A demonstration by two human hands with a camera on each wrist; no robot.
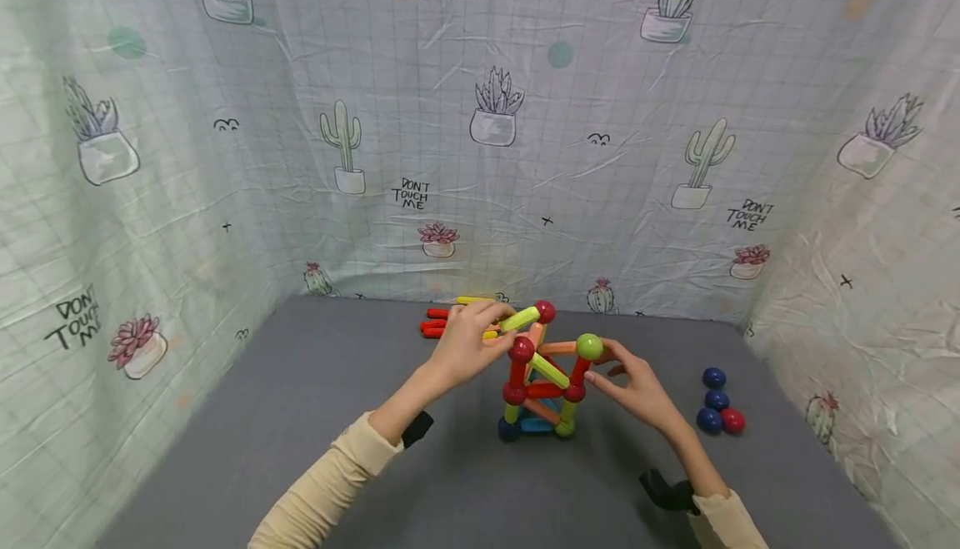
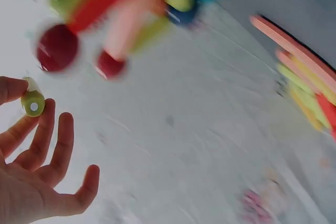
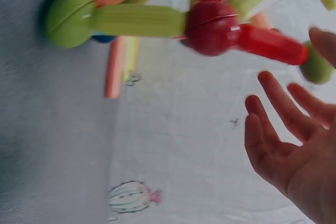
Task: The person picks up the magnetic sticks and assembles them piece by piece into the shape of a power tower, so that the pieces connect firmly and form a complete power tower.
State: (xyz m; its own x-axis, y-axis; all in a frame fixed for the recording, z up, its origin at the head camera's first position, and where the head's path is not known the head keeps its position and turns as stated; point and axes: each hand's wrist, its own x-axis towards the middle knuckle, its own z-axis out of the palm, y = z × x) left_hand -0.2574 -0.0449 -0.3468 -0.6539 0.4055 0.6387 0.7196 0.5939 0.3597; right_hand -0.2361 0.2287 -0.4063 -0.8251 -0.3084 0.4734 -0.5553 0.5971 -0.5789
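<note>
My left hand pinches a yellow-green rod between thumb and fingers. In the head view its far end meets a red ball atop a frame of coloured rods and balls; the left wrist view shows the rod's near end, with a pale dot. On the grey table, the frame has a blue ball at a lower corner and a dark red ball midway up. Beside its upper right corner is my right hand, fingers loosely spread, thumb and fingertips right at the green ball.
Behind my left hand lie loose red rods and a yellow rod. Three blue balls and a red ball rest on the table to the right. A cactus-print cloth surrounds the back and sides.
</note>
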